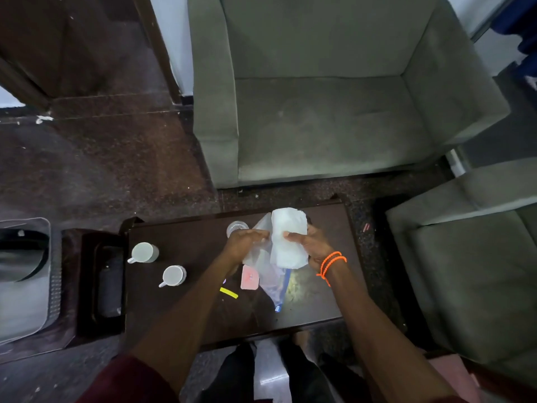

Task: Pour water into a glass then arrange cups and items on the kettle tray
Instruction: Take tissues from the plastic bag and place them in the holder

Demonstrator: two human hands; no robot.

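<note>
Over the dark coffee table [180, 315], my right hand [312, 247] grips a white folded cloth or paper [287, 237]. My left hand [245, 244] pinches a clear plastic bag [268, 274] that hangs beside the white piece and trails onto the table. A clear glass [236, 227] stands just behind my left hand, partly hidden. Two white cups [144, 252] [173, 275] stand on the left half of the table. A pink packet [250, 277] and a yellow sachet [229, 292] lie near the table's middle.
A dark tray [87, 286] sits left of the table on a low stand. A grey bin [23, 274] is at the far left. A grey sofa [319, 126] stands behind the table and another seat [470, 271] to the right.
</note>
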